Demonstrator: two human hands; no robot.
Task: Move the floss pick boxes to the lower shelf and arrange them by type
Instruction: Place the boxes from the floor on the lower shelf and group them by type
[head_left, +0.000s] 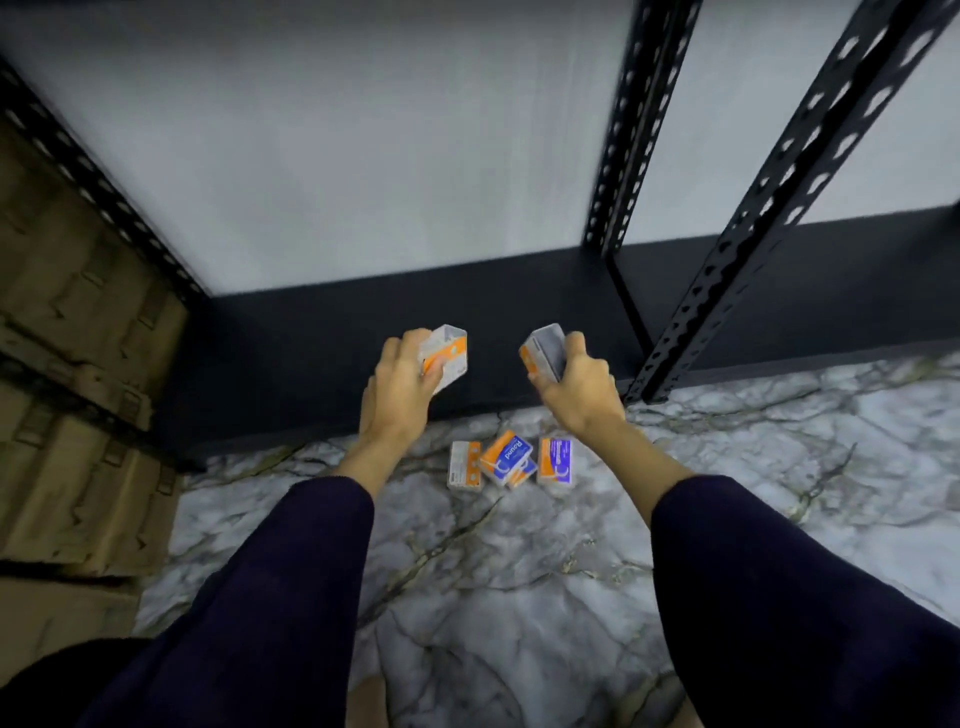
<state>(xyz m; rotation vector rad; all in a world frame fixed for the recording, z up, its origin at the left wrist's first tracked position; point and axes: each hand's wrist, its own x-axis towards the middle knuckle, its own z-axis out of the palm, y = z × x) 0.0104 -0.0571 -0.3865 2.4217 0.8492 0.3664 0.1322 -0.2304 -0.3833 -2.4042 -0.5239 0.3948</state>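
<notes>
My left hand (400, 387) grips a white and orange floss pick box (449, 356) above the black lower shelf (291, 353). A second floss pick box (543, 353), grey with an orange end, is held in my right hand (576, 384), also over the shelf. Both boxes are tilted and in the air. On the marble floor just in front of the shelf lie several more boxes: a white and orange one (465, 465), a blue and orange one marked "Round" (506, 454) lying on top of another, and a blue and orange one (556, 460).
Black perforated shelf posts (628, 124) (779, 208) rise at the right. Cardboard cartons (78, 364) are stacked at the left beside another post. A white wall backs the shelf. Marble floor (519, 571) stretches below my arms.
</notes>
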